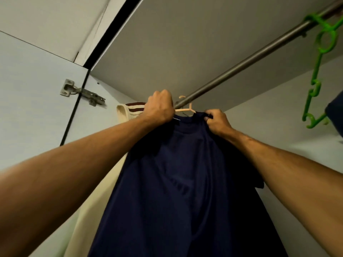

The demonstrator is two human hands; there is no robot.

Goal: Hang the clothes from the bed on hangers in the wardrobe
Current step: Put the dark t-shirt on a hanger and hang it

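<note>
Overhead, the wardrobe (185, 43) fills the view from below, its grey top panel slanting across the upper half. A navy shirt (176, 182) hangs down the middle, spreading wide toward the bottom edge, its neck raised just under the rail. To the left stands the open wardrobe door (33, 89), pale blue. The metal rail (250, 60) runs from the upper right corner down to the centre, where it ends behind the 2 hands. A cream garment (87, 210) with maroon stripes at its collar hangs to the left of the navy shirt, partly covered by it. A green hanger (319, 67) is hooked on the rail well to the right, and a dark piece of cloth shows just beside its lower end.

Both bare forearms reach up from the bottom corners. The left hand (159, 108) is curled into a fist at the left side of the shirt's neck, gripping the cloth there. The right hand (217, 121) pinches the right side of the neck between thumb and fingers. Between the 2 hands a peach hanger (185, 109) shows, its hook over the rail and the shirt's neck just below its arm. A metal hinge (81, 92) sits on the door's edge.
</note>
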